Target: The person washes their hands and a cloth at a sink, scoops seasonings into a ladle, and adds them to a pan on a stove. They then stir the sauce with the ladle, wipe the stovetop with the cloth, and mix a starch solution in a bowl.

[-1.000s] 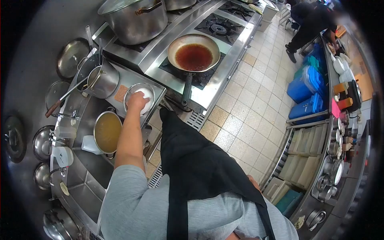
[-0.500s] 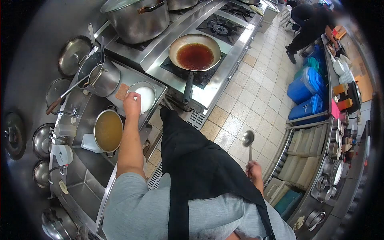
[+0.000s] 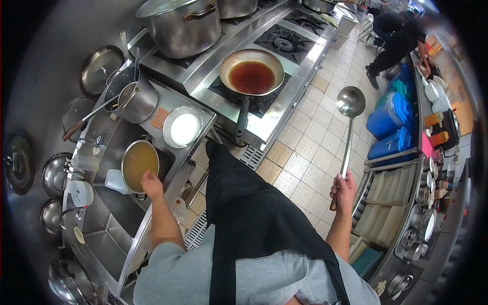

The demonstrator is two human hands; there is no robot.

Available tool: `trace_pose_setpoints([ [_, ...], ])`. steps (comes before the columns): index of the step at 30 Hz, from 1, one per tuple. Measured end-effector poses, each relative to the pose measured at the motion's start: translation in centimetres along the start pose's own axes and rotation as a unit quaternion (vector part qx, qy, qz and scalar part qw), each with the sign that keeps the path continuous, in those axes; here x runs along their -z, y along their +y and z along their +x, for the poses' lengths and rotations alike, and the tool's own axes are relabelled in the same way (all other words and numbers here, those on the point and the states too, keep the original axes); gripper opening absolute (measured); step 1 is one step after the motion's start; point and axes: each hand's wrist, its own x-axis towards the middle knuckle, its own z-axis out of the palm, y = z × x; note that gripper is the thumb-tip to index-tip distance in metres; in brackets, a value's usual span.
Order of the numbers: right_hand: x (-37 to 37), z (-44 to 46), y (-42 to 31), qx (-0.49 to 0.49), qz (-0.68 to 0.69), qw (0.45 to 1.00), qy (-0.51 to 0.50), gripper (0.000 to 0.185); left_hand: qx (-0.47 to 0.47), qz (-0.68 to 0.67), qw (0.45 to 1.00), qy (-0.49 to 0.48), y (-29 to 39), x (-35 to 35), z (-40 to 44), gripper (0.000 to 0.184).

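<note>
My right hand point(image 3: 343, 192) is closed round the handle of a long metal ladle point(image 3: 351, 102), its bowl raised over the floor. At the near edge of a pot of yellowish liquid point(image 3: 138, 165) is my left hand point(image 3: 151, 185); its fingers look close together, and whether they hold anything is hidden. A metal bowl of white liquid point(image 3: 183, 126) rests on the steel counter beside a brown sponge-like pad point(image 3: 159, 118). The frying pan point(image 3: 252, 75) with dark red-brown liquid sits on the stove, its handle towards me.
A large stockpot point(image 3: 182, 31) stands at the back left of the stove. Near the wall is a pot with utensils point(image 3: 136, 101). The sink point(image 3: 104, 239) lies at left. Blue bins point(image 3: 389, 119) line the right. Another person point(image 3: 401, 44) bends over the far right counter.
My left hand has moved from the bowl of white liquid down to the yellowish pot. My right hand has come up into view, lifting the ladle.
</note>
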Motion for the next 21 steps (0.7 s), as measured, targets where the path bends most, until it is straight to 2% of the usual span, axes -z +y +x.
trace_pose_setpoints([
  [4,-3.3,-0.1,-2.8,0.015,-0.022,0.999,-0.041,0.052,0.031,-0.012,0.999,0.019,-4.4,0.4,-3.2,0.024],
  [7,-5.7,1.1,-4.4,0.02,-0.035,0.997,-0.067,0.055,-0.012,-0.009,1.0,0.011,-4.0,1.4,-4.2,0.022],
  [9,-7.5,2.1,-5.3,0.038,-0.032,0.99,-0.133,0.057,-0.025,0.012,0.999,0.038,-3.3,1.2,-4.4,0.02],
  [12,-10.6,3.1,-6.5,0.042,-0.061,0.981,-0.179,0.056,0.005,0.006,1.0,0.025,-1.7,1.6,-4.3,0.022],
  [18,-15.3,4.4,-6.9,0.041,-0.142,0.968,-0.203,0.057,0.061,0.065,0.996,0.02,0.3,2.2,-4.7,0.023],
  [21,-17.0,5.3,-6.4,0.059,-0.208,0.957,-0.192,0.059,0.044,0.064,0.997,0.028,-0.1,1.8,-4.5,0.022],
])
